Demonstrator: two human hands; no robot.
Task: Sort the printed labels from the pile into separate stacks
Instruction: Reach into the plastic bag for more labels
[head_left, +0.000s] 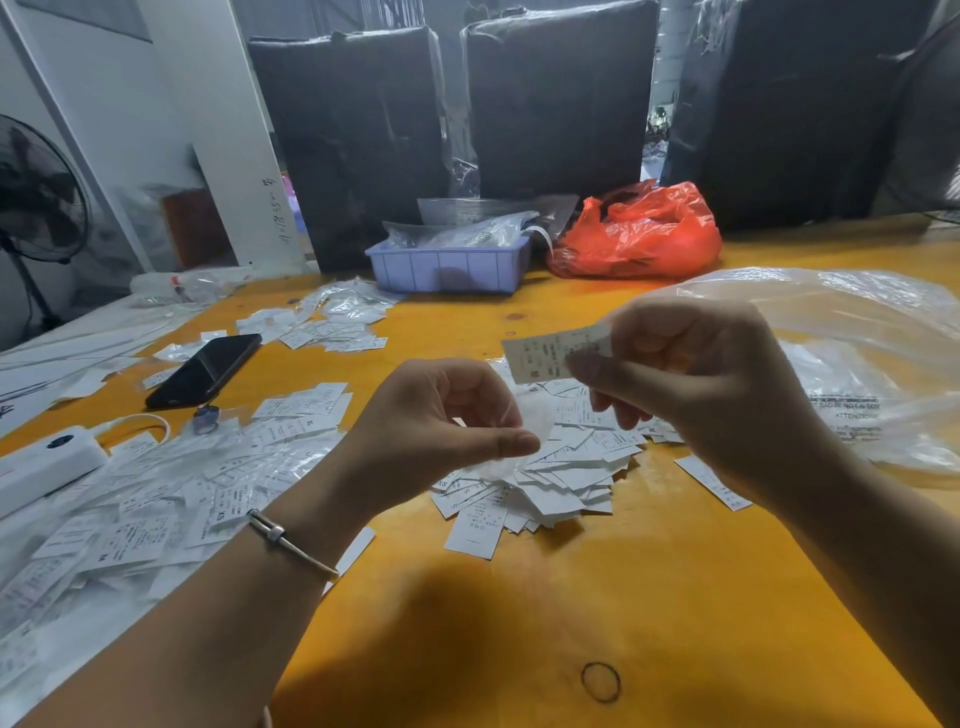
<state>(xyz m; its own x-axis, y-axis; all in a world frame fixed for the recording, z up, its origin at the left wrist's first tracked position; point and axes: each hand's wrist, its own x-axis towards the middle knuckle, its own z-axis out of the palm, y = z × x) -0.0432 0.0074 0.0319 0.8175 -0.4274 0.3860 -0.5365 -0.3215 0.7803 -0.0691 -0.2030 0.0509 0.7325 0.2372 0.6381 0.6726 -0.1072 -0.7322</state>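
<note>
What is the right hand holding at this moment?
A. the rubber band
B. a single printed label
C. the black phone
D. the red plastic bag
B. The right hand pinches a single printed label above the pile of labels; the black phone, red plastic bag and rubber band lie untouched on the table.

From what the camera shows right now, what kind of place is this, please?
Probably a garment packing or warehouse workroom. Heaps of small white printed size labels cover the yellow wooden table, tall bales wrapped in black plastic stand behind it, and a lilac plastic bin holds clear bagged supplies.
</note>
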